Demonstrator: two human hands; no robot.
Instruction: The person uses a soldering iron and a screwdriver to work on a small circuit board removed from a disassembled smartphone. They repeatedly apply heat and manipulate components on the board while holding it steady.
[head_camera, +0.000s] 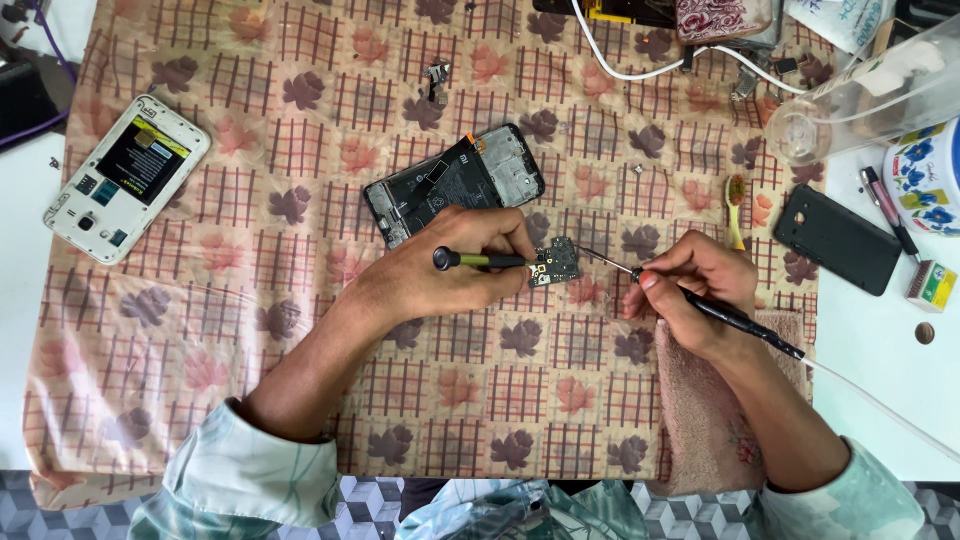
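Your left hand grips a green-handled tool, tip on the small circuit board lying on the patterned cloth just below the opened black phone. Your right hand clasps a black soldering iron, tip at the board's right edge.

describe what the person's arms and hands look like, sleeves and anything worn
Both arms wear loose pale mint-green sleeves with a faint white leafy print, pushed up to the elbows. The left hand and right hand are bare: no gloves, rings or watch visible.
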